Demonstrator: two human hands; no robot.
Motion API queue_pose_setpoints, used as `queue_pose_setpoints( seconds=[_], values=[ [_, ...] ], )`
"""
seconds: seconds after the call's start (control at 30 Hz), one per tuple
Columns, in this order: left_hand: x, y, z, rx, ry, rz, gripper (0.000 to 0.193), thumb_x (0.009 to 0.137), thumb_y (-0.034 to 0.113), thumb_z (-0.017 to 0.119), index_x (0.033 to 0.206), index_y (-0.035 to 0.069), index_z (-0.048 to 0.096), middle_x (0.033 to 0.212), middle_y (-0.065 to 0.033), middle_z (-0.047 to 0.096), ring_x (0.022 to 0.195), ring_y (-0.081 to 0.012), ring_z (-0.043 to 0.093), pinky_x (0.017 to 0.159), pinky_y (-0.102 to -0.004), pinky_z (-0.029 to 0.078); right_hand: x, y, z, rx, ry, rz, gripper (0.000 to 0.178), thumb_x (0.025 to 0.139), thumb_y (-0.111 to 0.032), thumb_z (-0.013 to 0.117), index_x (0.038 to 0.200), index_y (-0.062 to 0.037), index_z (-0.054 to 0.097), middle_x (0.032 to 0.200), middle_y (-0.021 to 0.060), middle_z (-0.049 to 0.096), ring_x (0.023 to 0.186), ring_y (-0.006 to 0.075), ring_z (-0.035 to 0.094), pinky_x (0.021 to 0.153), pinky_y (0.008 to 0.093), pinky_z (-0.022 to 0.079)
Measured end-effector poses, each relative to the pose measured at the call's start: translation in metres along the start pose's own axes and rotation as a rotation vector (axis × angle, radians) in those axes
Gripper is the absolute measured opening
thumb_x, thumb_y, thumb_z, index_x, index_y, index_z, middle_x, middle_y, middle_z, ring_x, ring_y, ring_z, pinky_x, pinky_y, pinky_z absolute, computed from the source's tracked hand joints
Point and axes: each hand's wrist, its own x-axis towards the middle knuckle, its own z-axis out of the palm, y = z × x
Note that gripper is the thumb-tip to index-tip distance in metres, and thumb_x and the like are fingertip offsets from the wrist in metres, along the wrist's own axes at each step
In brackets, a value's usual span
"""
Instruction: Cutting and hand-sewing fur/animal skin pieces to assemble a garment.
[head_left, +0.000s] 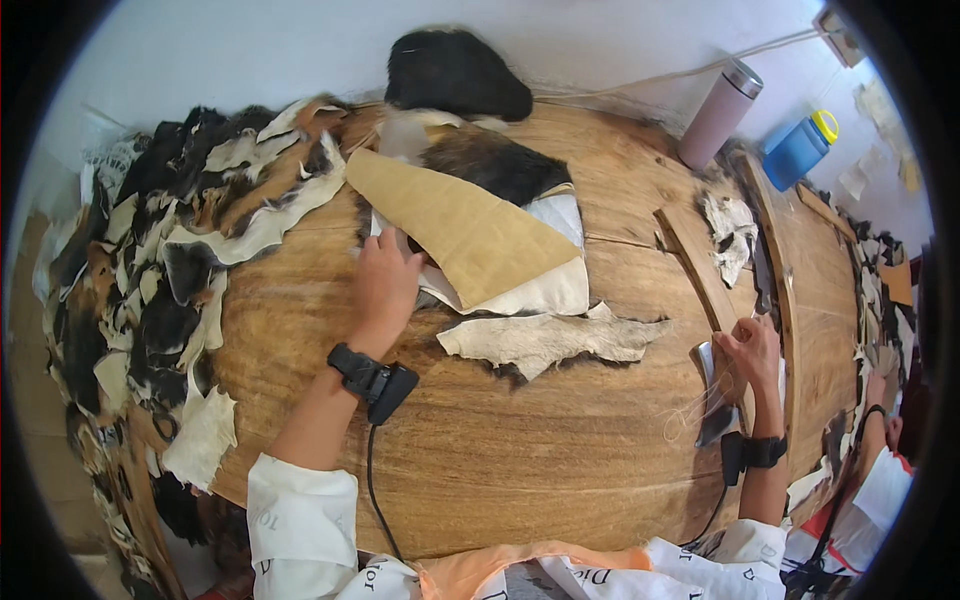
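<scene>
My left hand rests at the left edge of a small stack of fur pieces, its thumb and fingers apart and the fingertips partly hidden. On the stack lies a tan paper pattern, curved and pointed at the right. Pale hide shows under it, and black-brown fur behind. A ragged hide scrap lies just in front. At the right, my right hand is closed in a pinch beside a wooden strip; what it holds is unclear. A dark, narrow tool lies just beyond its fingers.
Fur and hide scraps heap along the left. A black fur bundle leans on the back wall. A pink flask and a blue bottle stand at back right. Loose thread lies near my right wrist. Another person's arm shows far right.
</scene>
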Motion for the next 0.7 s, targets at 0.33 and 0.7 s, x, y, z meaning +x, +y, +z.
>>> queue_pose_setpoints(
  seconds=[0.33, 0.7],
  values=[
    [0.001, 0.020, -0.023, -0.877, -0.618, -0.478, 0.030, 0.081, 0.030, 0.068, 0.083, 0.001, 0.065, 0.059, 0.0031, 0.048, 0.045, -0.0023, 0.040, 0.039, -0.0183, 0.030, -0.014, -0.035, -0.075, 0.025, 0.224, -0.179, 0.035, 0.059, -0.024, 0.080, 0.078, -0.0003, 0.064, 0.067, 0.0061, 0.050, 0.058, 0.0155, 0.048, 0.053, 0.0299, 0.041],
    [0.065, 0.033, 0.003, -0.702, -0.257, -0.014, 0.019, 0.081, 0.019, 0.064, 0.083, 0.000, 0.067, 0.058, -0.0017, 0.059, 0.047, -0.0069, 0.056, 0.047, -0.0215, 0.042, -0.020, -0.111, -0.020, 0.125, -0.001, -0.484, 0.040, 0.057, -0.024, 0.082, 0.086, -0.0009, 0.068, 0.074, 0.0082, 0.054, 0.068, 0.0204, 0.055, 0.060, 0.0327, 0.047]
  ],
)
